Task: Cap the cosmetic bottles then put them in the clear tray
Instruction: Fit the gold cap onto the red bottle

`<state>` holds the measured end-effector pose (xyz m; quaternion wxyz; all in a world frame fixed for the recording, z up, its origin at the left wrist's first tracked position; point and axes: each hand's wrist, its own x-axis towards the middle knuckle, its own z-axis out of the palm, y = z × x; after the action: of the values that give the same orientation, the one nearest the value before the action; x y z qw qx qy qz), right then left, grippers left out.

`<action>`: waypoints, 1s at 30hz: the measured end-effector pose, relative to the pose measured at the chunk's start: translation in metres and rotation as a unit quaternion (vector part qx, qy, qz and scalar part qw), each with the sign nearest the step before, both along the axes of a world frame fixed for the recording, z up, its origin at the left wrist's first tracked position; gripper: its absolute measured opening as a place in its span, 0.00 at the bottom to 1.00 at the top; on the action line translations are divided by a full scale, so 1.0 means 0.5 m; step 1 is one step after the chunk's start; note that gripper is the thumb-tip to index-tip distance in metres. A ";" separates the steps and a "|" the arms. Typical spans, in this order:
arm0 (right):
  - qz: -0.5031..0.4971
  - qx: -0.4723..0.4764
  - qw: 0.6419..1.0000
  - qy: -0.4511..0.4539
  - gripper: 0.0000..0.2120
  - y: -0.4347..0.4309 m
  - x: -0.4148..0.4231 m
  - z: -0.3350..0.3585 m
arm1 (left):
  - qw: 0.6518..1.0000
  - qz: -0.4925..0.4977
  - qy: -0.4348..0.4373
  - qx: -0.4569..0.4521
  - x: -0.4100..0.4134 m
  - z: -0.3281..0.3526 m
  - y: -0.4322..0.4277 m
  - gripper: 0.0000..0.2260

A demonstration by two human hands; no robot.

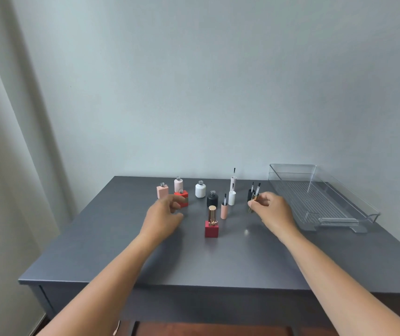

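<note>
Capping is underway: the right hand (273, 209) pinches a gold brush cap (254, 200) near the worktop's (218, 258) back edge, while the left hand (163, 219), fingers loosely spread, reaches the uncapped square red bottle (182, 196). Next, brush into neck. The clear ribbed plastic tray (315, 197) waits at the right edge.

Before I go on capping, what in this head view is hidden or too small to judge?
- Red bottle: its lower left is covered by the left hand.
- Gold cap: mostly wrapped by the right hand; only its brush shows clearly.
- Black cap: partly behind the gold cap, too small to detail.
- Clear tray: see-through walls make its edges faint.
</note>
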<state>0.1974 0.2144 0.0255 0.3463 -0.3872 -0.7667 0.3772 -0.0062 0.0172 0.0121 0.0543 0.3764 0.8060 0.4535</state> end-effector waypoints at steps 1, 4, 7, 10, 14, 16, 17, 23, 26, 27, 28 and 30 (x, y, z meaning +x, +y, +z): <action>0.006 -0.006 1.000 0.004 0.03 -0.005 0.003 0.001 | 1.000 0.023 0.000 0.003 -0.014 0.001 0.006 0.16; 0.019 -0.011 1.000 0.013 0.03 -0.022 0.011 0.002 | 0.999 0.052 -0.015 -0.004 -0.045 -0.005 0.026 0.22; 0.022 -0.014 0.999 0.028 0.03 -0.033 0.018 0.005 | 0.998 0.059 -0.024 -0.022 -0.060 -0.011 0.045 0.29; 0.030 -0.019 0.999 0.037 0.03 -0.039 0.025 0.007 | 0.998 0.059 -0.027 -0.027 -0.067 -0.014 0.061 0.25; 0.034 -0.018 0.998 0.052 0.02 -0.045 0.029 0.011 | 0.997 0.069 -0.022 -0.038 -0.069 -0.011 0.076 0.16; 0.039 -0.025 0.997 0.060 0.02 -0.047 0.030 0.013 | 0.996 0.076 -0.017 -0.044 -0.069 -0.012 0.078 0.13; 0.042 -0.030 0.997 0.064 0.02 -0.048 0.031 0.014 | 0.996 0.078 -0.020 -0.041 -0.069 -0.011 0.076 0.12; 0.057 -0.039 0.994 0.089 0.06 -0.053 0.032 0.027 | 0.996 0.049 -0.068 0.032 -0.030 0.018 0.045 0.05; 0.053 -0.037 0.994 0.092 0.08 -0.054 0.030 0.041 | 0.984 0.011 -0.129 0.121 0.008 0.046 0.022 0.07; 0.059 -0.042 0.992 0.107 0.09 -0.057 0.030 0.049 | 0.980 -0.001 -0.139 0.142 0.021 0.055 0.014 0.08; 0.067 -0.044 0.989 0.124 0.10 -0.061 0.029 0.058 | 0.977 -0.011 -0.142 0.156 0.034 0.064 0.008 0.09; 0.088 -0.046 0.981 0.164 0.12 -0.072 0.029 0.078 | 0.975 -0.024 -0.139 0.170 0.058 0.082 -0.003 0.10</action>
<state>0.2119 0.1784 0.0646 0.4141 -0.2667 -0.7126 0.4996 0.0228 0.0156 0.0529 0.1114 0.3324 0.6924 0.6306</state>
